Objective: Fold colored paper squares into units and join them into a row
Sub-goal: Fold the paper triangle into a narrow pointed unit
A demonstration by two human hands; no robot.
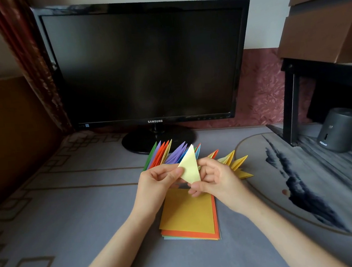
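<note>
A pale yellow folded triangular unit [189, 167] is held up between both hands above the desk. My left hand [158, 182] pinches its left edge with thumb and fingers. My right hand [216, 177] grips its lower right corner. Behind the hands a row of joined pointed units [168, 154] fans out in green, purple, orange, yellow and blue. More yellow units [236, 162] lie to the right of my right hand. Under the hands lies a stack of flat paper squares [190, 215], a mustard yellow sheet on top, orange and light blue below.
A dark Samsung monitor [147, 61] stands on its round base [137, 141] just behind the row. A black shelf frame [291, 102] carries a cardboard box [323, 24] at the right, with a grey cylinder [340, 129] beneath. A patterned mat [303, 186] lies at right.
</note>
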